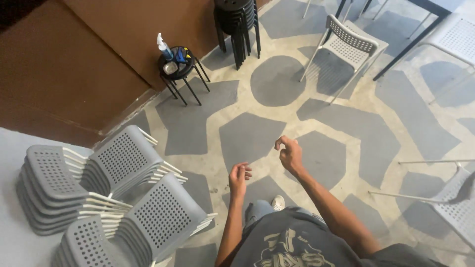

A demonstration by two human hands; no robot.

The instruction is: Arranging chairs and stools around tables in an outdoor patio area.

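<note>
While both hands hang empty above the patterned floor (277, 84), the left hand (239, 177) curls loosely and the right hand (290, 153) pinches narrow. Stacked grey chairs (123, 198) lie near the left hand; a white chair (346, 44) stands well apart.

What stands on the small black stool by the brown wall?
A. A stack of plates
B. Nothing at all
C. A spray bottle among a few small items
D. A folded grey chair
C: a spray bottle with a white trigger top stands on the black stool among a few small items, well away from the empty left hand and right hand.
</note>
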